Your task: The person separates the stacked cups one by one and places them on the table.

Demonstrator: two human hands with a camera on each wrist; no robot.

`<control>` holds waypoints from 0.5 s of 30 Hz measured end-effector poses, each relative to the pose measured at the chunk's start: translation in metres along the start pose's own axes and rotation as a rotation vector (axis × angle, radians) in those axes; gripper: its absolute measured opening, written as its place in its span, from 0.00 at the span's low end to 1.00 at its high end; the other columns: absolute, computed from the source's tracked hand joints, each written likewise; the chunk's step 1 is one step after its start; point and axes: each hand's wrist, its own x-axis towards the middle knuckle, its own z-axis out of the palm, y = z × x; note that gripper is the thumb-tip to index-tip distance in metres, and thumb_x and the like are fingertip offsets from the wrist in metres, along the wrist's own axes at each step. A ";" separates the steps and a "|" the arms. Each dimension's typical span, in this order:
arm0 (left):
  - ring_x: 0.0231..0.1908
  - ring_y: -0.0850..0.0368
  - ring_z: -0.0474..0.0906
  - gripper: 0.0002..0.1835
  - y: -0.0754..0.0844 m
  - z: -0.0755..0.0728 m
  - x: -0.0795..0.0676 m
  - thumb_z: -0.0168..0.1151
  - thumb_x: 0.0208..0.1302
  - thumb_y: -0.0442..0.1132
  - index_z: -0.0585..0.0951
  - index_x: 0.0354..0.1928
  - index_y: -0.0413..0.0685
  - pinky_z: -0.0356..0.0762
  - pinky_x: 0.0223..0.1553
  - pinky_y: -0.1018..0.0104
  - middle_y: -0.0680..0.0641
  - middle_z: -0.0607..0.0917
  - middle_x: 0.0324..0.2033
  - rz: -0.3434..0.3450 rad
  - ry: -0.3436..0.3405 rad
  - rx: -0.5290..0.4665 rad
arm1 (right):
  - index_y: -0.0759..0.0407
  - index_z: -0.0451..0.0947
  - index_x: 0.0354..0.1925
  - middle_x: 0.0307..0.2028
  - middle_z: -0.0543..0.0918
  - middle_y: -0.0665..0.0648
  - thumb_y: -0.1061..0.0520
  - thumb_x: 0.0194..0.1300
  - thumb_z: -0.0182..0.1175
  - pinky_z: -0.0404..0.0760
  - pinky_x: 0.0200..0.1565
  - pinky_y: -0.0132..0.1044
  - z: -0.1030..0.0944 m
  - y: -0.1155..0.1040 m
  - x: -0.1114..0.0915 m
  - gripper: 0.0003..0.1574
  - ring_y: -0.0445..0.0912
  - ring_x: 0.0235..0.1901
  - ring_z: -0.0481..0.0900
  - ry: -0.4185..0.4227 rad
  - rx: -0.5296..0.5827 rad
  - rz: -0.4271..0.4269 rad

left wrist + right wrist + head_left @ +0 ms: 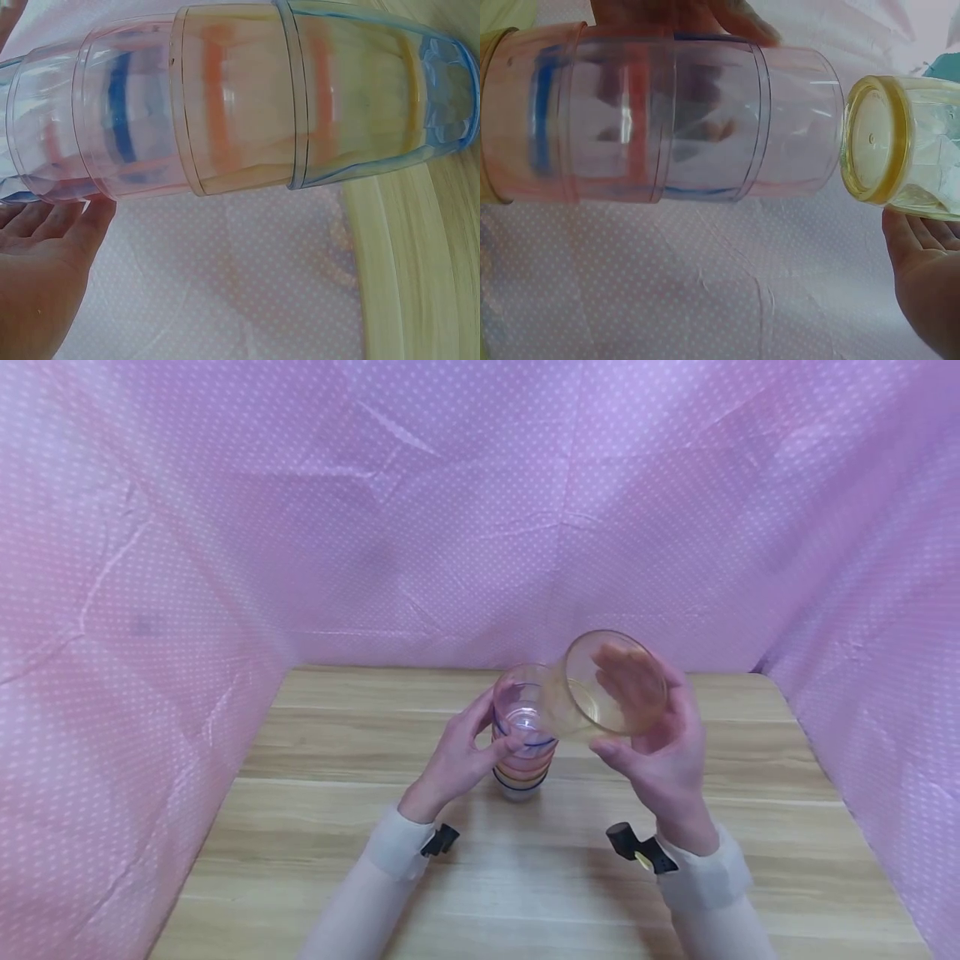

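A tall stack of nested see-through plastic cups (521, 767) in pink, blue and yellow tints stands upright on the table. Near its top my left hand (467, 756) holds it, thumb on the near side and fingers at the far left. A pale yellow cup (877, 139) is in my right hand (675, 756), gripped between thumb and fingers. That cup is tilted, mouth toward the head camera, with its base close to the rim of the top pink cup (799, 124); whether they touch I cannot tell. At the stack's bottom is a blue cup (450, 97).
The wood-grain table (315, 827) lies under both arms. Pink polka-dot cloth (420, 552) hangs behind it and at both sides. Black camera mounts (440, 841) on white bands are strapped to the wrists.
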 end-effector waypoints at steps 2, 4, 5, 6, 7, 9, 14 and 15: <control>0.68 0.43 0.73 0.54 0.000 0.000 -0.001 0.59 0.63 0.74 0.66 0.76 0.38 0.73 0.69 0.53 0.37 0.75 0.69 -0.007 0.004 0.003 | 0.78 0.61 0.69 0.66 0.74 0.74 0.73 0.50 0.79 0.71 0.72 0.49 -0.004 -0.002 -0.002 0.53 0.62 0.68 0.72 0.004 0.002 -0.008; 0.68 0.44 0.73 0.55 0.000 0.000 -0.001 0.59 0.62 0.75 0.66 0.76 0.38 0.73 0.69 0.54 0.37 0.75 0.69 -0.011 0.006 0.003 | 0.78 0.61 0.69 0.66 0.74 0.75 0.74 0.50 0.78 0.71 0.71 0.49 -0.008 -0.004 -0.005 0.54 0.62 0.68 0.72 0.010 -0.001 -0.009; 0.68 0.44 0.73 0.55 0.000 0.000 -0.001 0.58 0.62 0.75 0.66 0.77 0.39 0.73 0.69 0.54 0.37 0.76 0.69 -0.012 0.007 0.005 | 0.78 0.61 0.69 0.66 0.74 0.75 0.74 0.49 0.78 0.71 0.71 0.49 -0.010 -0.005 -0.006 0.54 0.62 0.68 0.73 0.014 -0.002 -0.010; 0.68 0.44 0.73 0.54 0.000 0.000 -0.001 0.58 0.63 0.75 0.66 0.77 0.39 0.73 0.69 0.54 0.37 0.76 0.68 -0.010 0.008 0.007 | 0.78 0.61 0.69 0.66 0.74 0.75 0.75 0.49 0.78 0.71 0.71 0.49 -0.013 -0.006 -0.008 0.54 0.62 0.68 0.73 0.016 -0.003 -0.010; 0.68 0.44 0.73 0.54 -0.001 0.000 -0.001 0.58 0.63 0.75 0.66 0.77 0.39 0.73 0.69 0.54 0.37 0.76 0.69 -0.009 0.007 0.009 | 0.78 0.60 0.69 0.66 0.74 0.75 0.75 0.49 0.78 0.71 0.72 0.49 -0.015 -0.007 -0.009 0.54 0.62 0.68 0.73 0.019 -0.004 -0.009; 0.68 0.43 0.73 0.54 -0.001 0.000 -0.001 0.59 0.63 0.74 0.66 0.77 0.39 0.73 0.70 0.54 0.37 0.75 0.69 -0.006 0.006 0.008 | 0.79 0.60 0.69 0.66 0.73 0.75 0.76 0.49 0.77 0.71 0.72 0.49 -0.021 -0.009 -0.012 0.54 0.62 0.68 0.73 0.022 -0.006 -0.007; 0.68 0.42 0.72 0.54 -0.001 0.001 -0.001 0.59 0.63 0.74 0.65 0.77 0.39 0.72 0.70 0.52 0.37 0.74 0.70 -0.005 0.005 0.007 | 0.78 0.60 0.69 0.65 0.74 0.75 0.78 0.48 0.77 0.72 0.71 0.48 -0.035 -0.010 -0.020 0.54 0.62 0.68 0.73 0.034 -0.024 0.000; 0.68 0.42 0.72 0.54 -0.001 0.001 -0.001 0.59 0.63 0.74 0.65 0.77 0.39 0.72 0.70 0.52 0.36 0.74 0.70 -0.007 0.006 0.009 | 0.78 0.60 0.69 0.65 0.74 0.75 0.78 0.48 0.77 0.72 0.71 0.48 -0.038 -0.010 -0.022 0.54 0.62 0.68 0.73 0.036 -0.033 0.006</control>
